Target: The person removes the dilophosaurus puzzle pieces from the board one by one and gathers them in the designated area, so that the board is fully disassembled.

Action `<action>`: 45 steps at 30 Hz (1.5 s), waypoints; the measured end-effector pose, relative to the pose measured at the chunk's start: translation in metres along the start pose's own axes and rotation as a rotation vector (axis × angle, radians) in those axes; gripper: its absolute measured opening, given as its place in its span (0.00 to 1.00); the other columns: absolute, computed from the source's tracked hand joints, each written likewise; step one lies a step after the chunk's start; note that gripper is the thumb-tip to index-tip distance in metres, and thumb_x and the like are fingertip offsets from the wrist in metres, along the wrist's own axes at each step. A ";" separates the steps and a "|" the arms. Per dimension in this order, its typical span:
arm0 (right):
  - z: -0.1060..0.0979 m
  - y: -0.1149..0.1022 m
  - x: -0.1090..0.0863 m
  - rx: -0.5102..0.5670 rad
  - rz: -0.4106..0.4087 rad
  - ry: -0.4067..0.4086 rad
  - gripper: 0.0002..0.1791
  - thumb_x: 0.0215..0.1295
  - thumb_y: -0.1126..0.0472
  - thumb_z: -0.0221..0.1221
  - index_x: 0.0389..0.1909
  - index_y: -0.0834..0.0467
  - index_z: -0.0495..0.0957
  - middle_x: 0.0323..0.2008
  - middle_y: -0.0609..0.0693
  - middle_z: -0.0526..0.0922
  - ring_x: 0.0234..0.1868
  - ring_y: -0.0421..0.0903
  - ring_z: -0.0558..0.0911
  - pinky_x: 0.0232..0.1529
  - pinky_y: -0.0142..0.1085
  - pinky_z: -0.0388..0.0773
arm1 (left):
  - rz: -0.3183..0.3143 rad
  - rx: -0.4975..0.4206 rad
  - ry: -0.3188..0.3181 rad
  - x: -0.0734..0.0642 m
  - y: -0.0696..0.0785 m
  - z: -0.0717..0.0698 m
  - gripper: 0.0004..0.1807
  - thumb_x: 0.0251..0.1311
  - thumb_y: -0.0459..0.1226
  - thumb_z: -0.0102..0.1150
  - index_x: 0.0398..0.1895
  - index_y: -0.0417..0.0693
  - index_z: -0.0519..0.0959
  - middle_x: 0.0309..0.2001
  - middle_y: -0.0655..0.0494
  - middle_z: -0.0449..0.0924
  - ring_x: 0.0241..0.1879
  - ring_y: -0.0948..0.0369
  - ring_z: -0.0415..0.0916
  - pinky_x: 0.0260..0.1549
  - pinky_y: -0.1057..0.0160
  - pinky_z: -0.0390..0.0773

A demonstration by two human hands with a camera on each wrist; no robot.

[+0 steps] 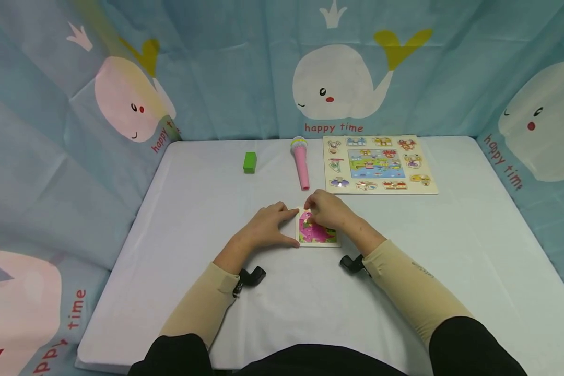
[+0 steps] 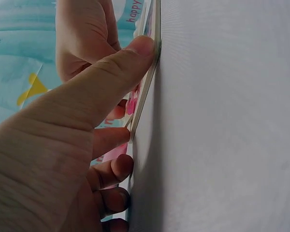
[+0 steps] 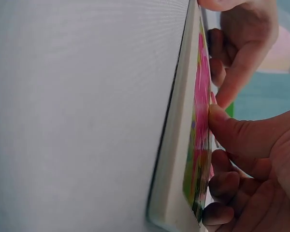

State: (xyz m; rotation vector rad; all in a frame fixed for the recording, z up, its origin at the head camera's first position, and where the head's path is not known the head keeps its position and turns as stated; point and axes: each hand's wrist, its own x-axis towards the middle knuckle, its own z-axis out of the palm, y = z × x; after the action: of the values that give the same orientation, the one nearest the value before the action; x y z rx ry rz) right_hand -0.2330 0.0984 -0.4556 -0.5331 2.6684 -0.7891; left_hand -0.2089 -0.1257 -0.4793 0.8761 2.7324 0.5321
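Note:
A small square jigsaw puzzle (image 1: 320, 236) with a pink picture and pale wooden border lies on the table. My left hand (image 1: 266, 226) holds its left side, with thumb and index finger spread to the two corners. In the left wrist view, the thumb presses on the board's edge. My right hand (image 1: 330, 210) is over the puzzle's upper left part and pinches a pink puzzle piece (image 2: 131, 106) there. Fingers partly hide this piece. In the right wrist view, the right thumb (image 3: 222, 121) touches the pink picture side.
Beyond the hands stand a green block (image 1: 249, 163) and a pink toy microphone (image 1: 301, 163). A larger wooden picture board (image 1: 380, 190) with several vehicle and toy pieces lies at the back right. Whale-print cloth (image 1: 244, 78) hangs behind the white table (image 1: 192, 209).

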 end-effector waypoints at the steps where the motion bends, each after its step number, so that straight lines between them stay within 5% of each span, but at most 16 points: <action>1: 0.000 0.000 0.000 0.007 0.001 0.001 0.14 0.59 0.64 0.71 0.46 0.60 0.84 0.45 0.52 0.81 0.44 0.50 0.76 0.51 0.44 0.75 | 0.002 0.002 0.001 0.000 0.000 0.000 0.54 0.46 0.65 0.75 0.76 0.56 0.69 0.46 0.61 0.68 0.41 0.61 0.67 0.42 0.62 0.70; 12: -0.004 0.002 -0.002 -0.054 -0.054 0.046 0.18 0.60 0.58 0.73 0.50 0.59 0.87 0.45 0.51 0.85 0.44 0.48 0.79 0.52 0.43 0.77 | 0.000 -0.003 0.011 -0.001 -0.001 0.002 0.54 0.46 0.65 0.76 0.76 0.57 0.69 0.45 0.61 0.68 0.41 0.62 0.67 0.42 0.62 0.70; 22: -0.027 0.003 -0.021 -0.035 -0.081 0.087 0.17 0.63 0.57 0.70 0.51 0.58 0.86 0.48 0.51 0.83 0.49 0.50 0.79 0.53 0.46 0.76 | -0.008 0.000 -0.006 0.001 -0.002 0.004 0.54 0.47 0.67 0.73 0.77 0.59 0.68 0.47 0.61 0.69 0.42 0.62 0.67 0.42 0.61 0.70; 34: -0.057 0.013 -0.045 0.010 -0.175 0.153 0.17 0.64 0.57 0.70 0.52 0.58 0.85 0.45 0.51 0.80 0.40 0.51 0.74 0.41 0.45 0.73 | -0.002 -0.005 -0.014 0.001 -0.001 0.001 0.54 0.49 0.66 0.73 0.78 0.57 0.66 0.49 0.60 0.68 0.44 0.61 0.66 0.45 0.61 0.69; 45: -0.069 0.038 -0.058 0.000 -0.127 0.148 0.15 0.64 0.60 0.68 0.51 0.58 0.84 0.44 0.53 0.80 0.38 0.51 0.71 0.38 0.45 0.69 | -0.004 -0.023 -0.012 0.000 0.000 0.000 0.53 0.48 0.64 0.75 0.78 0.56 0.67 0.48 0.59 0.68 0.45 0.60 0.66 0.45 0.60 0.68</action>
State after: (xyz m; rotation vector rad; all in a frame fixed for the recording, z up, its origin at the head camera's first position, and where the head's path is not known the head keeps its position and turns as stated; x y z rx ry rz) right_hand -0.2187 0.1841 -0.4112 -0.6741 2.7914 -0.8963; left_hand -0.2087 -0.1263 -0.4796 0.8647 2.7113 0.5552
